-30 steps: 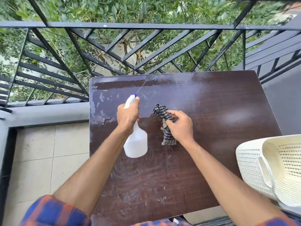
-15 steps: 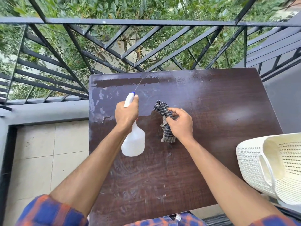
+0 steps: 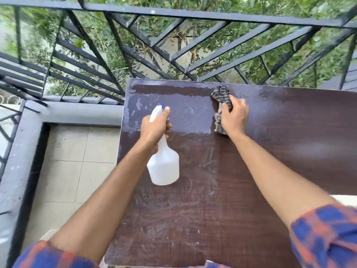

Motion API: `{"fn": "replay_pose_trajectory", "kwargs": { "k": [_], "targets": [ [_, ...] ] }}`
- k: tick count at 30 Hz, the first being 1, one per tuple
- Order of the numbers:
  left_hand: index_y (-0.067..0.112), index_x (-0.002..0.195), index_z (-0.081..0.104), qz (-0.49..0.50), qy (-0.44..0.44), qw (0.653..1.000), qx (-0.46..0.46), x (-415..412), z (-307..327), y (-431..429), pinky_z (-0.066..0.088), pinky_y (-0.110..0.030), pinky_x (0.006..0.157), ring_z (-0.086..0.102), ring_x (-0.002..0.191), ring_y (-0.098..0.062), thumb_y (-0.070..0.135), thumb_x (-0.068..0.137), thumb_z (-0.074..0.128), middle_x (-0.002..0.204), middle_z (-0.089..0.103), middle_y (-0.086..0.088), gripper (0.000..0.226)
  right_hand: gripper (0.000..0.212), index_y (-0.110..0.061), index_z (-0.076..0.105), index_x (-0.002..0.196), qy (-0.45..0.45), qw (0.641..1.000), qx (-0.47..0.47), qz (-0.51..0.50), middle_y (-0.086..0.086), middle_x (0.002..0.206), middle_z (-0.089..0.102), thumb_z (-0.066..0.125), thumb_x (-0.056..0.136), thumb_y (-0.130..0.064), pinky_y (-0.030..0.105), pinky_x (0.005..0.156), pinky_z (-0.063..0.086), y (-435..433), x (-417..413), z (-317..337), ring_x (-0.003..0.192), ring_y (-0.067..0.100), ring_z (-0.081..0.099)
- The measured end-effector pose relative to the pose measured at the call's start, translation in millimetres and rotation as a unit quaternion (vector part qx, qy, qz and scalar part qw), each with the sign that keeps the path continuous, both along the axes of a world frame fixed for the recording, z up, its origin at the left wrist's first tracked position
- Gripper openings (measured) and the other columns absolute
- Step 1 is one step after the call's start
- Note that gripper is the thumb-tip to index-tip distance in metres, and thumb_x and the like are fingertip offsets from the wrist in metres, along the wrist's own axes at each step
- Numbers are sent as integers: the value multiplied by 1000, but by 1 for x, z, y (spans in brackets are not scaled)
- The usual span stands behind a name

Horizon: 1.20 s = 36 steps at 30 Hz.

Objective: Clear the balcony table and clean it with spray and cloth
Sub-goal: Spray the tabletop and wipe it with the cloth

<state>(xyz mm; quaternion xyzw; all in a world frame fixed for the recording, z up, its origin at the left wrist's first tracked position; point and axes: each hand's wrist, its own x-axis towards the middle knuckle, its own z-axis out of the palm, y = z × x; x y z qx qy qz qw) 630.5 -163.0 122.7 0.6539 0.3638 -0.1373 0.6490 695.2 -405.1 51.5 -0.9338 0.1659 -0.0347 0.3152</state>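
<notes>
Fingers (image 3: 166, 111) of the left hand (image 3: 154, 130) are curled round the neck of the spray bottle (image 3: 164, 167), the forefinger lying up along its white head with the small blue nozzle tip. The bottle is held over the left half of the table (image 3: 251, 171), its round body hanging lowest. Its wall is plain white plastic, and how much it holds cannot be told. The right hand (image 3: 234, 118) is at the far edge of the table, near the middle. Its fingers are bent and pinch a bunched dark-and-pale striped cloth (image 3: 221, 95) down against the wood, one end of the cloth reaching the far edge and the other trailing under the palm. Between the two hands the far left part of the dark brown tabletop carries a pale, glossy film with ragged borders; nearer the person the wood shows dull streaks. Beyond the table's far edge stands a black metal railing (image 3: 193, 14) of slanted bars, with green foliage (image 3: 289, 60) behind it. Left of the table lie pale floor tiles (image 3: 77, 151) bordered by a grey kerb (image 3: 77, 115). Blue-and-orange checked sleeves (image 3: 324, 235) are rolled above the forearms at the table's near edge. At its right edge a pale sliver (image 3: 345, 200) shows, too little to identify.
</notes>
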Motion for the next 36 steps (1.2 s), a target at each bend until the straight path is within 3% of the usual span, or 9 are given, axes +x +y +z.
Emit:
{"fn": "replay_pose_trajectory", "kwargs": {
  "k": [6,9,13,17,21,24,32,34,36],
  "targets": [
    [20,69,60,39,-11,999,-21,16,0,27,41,-20,44,59,56,-15,43,93,68,52,60,8,34,54,-11,29,156,29,992,-111,47,7,164,24,39,104,-23,40,124,5,32,30,-36,153,27,15],
    [20,69,60,40,-15,999,-25,23,3,40,42,-19,45,60,59,-17,43,93,67,54,61,5,34,56,-11,24,157,30,988,-144,38,8,166,20,35,105,-26,43,124,4,39,49,-40,154,28,12],
    [18,74,56,70,-34,997,-28,26,7,66,45,-31,59,57,62,-23,34,98,62,58,60,1,30,55,-10,25,156,30,987,-144,64,10,165,22,34,104,-25,44,125,6,68,78,-41,154,28,12],
    [19,72,54,71,-19,997,-39,19,12,90,44,-27,53,59,63,-23,37,100,59,67,61,-5,34,57,-8,20,158,32,975,-137,174,11,166,18,31,104,-24,42,125,1,151,83,-40,154,28,8],
    [11,81,57,84,-50,995,-6,3,11,100,46,-32,61,55,71,-27,30,100,59,77,55,-15,27,59,-8,17,158,10,924,-139,356,12,166,14,32,102,-19,44,125,0,252,59,-35,154,30,8],
    [11,86,59,80,-60,995,-4,-11,8,106,42,-29,55,55,67,-27,30,101,56,71,55,-11,24,60,-8,20,158,11,877,-153,455,11,166,15,33,100,-20,45,124,2,290,45,-32,154,30,8],
    [21,72,55,78,-51,995,-25,-27,15,92,39,-25,49,57,62,-23,34,103,57,66,57,-4,33,57,-14,29,156,-26,749,-128,650,5,164,25,44,102,-24,45,124,11,219,12,-30,153,24,18],
    [20,71,54,84,-45,995,-29,-30,18,91,38,-23,47,59,63,-23,35,102,58,62,60,-3,34,57,-16,28,157,-31,776,-135,616,5,165,24,43,101,-20,45,123,8,201,29,-31,153,24,18],
    [20,71,55,99,-39,994,-36,-34,20,93,40,-21,46,62,62,-22,37,100,61,58,62,1,34,57,-15,26,158,-14,855,-139,499,6,166,21,41,103,-20,46,124,6,196,58,-31,153,25,14]
  ]
}}
